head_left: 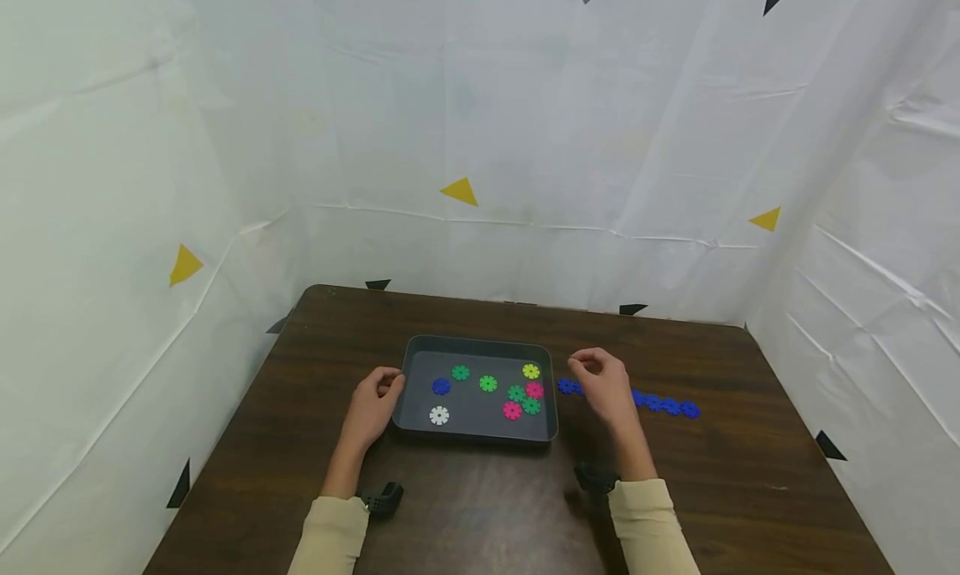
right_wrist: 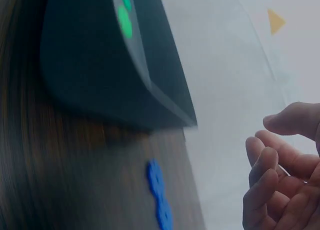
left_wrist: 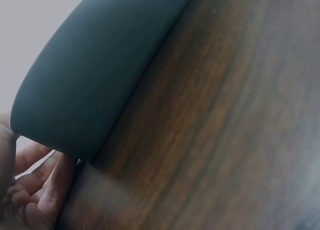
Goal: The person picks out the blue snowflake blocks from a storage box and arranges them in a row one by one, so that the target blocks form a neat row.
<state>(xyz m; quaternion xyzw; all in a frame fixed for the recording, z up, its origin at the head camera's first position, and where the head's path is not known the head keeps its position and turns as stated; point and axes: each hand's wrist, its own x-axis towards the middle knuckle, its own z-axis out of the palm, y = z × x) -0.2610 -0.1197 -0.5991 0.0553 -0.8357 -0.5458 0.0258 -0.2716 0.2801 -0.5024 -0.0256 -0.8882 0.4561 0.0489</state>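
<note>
My left hand (head_left: 375,400) is at the left side of a dark grey tray (head_left: 472,432), its fingers bent against the outer wall and its thumb by the rim. The left wrist view shows those fingers (left_wrist: 50,190) at the tray's corner (left_wrist: 75,115). Past the tray's right side hovers my right hand (head_left: 606,385), fingers loosely curled, nothing between thumb and fingertips. Below it lies a chain of blue notched discs (head_left: 671,406), its middle hidden by the hand. Loose notched discs lie in the tray: a white one (head_left: 439,415), a blue one (head_left: 441,387), a yellow one (head_left: 531,371), pink and several green ones.
A brown wooden table (head_left: 480,508) carries the tray and the chain. White sheeting (head_left: 525,125) with yellow and black triangles hangs behind it and on both sides.
</note>
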